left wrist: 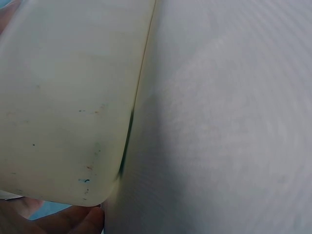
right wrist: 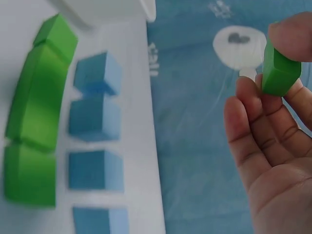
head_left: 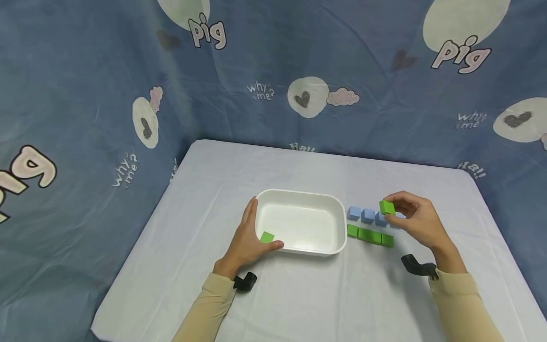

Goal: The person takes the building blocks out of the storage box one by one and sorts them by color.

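Observation:
My left hand (head_left: 249,240) holds the near left corner of a white plastic tray (head_left: 305,192), fingers along its left side and thumb at the front rim. Inside that corner lies a green block (head_left: 267,237). My right hand (head_left: 416,216) pinches a small green cube (head_left: 387,207) between thumb and fingers, raised above a row of blue cubes (head_left: 367,215). In the right wrist view the pinched cube (right wrist: 281,70) shows clearly. Nearer me, green blocks (head_left: 369,236) stand in a second row. The left wrist view shows mostly the tray's outer wall (left wrist: 73,97).
Both rows stand right of the tray on a white-covered table (head_left: 179,280). A blue printed cloth (head_left: 239,61) hangs behind and along the left. A black wrist mount (head_left: 416,266) sticks out from the right sleeve, another (head_left: 245,282) from the left.

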Available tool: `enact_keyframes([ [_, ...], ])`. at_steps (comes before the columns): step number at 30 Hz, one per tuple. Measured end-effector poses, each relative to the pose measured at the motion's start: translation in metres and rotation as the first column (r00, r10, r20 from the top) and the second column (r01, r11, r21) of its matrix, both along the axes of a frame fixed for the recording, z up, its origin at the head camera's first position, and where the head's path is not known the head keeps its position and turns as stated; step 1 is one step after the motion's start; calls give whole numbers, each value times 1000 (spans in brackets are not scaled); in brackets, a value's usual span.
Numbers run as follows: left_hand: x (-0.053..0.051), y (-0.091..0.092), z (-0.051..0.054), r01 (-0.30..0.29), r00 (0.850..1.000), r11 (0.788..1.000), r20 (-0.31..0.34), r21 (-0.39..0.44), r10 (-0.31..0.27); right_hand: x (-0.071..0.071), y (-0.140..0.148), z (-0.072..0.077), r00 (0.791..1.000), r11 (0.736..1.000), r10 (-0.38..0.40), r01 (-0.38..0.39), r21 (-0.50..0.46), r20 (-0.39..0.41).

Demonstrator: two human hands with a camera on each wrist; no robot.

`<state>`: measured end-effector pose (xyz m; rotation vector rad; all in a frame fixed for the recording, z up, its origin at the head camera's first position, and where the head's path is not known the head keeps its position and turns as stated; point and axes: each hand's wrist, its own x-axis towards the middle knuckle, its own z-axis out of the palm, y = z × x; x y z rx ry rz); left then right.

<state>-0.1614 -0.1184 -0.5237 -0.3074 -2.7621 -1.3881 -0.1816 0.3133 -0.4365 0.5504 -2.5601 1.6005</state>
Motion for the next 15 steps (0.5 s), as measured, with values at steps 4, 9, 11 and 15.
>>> enact_keyframes([
  [4, 1, 0, 1, -3, 1000, 1000, 0, -3, 3, 10, 13, -7, 998, 996, -62, 61, 70, 13],
  [9, 0, 0, 0, 1, 1000, 1000, 0, -5, -1, 23, 25, -20, 993, 985, -107, 99, 143, 47],
  [11, -1, 0, 0, 1, 1000, 1000, -1, 1, -1, 26, 30, -24, 992, 979, -119, 109, 172, 52],
  [15, -1, 2, -2, -6, 1000, 1000, 4, 10, 6, 32, 39, -30, 986, 960, -152, 131, 247, 69],
])
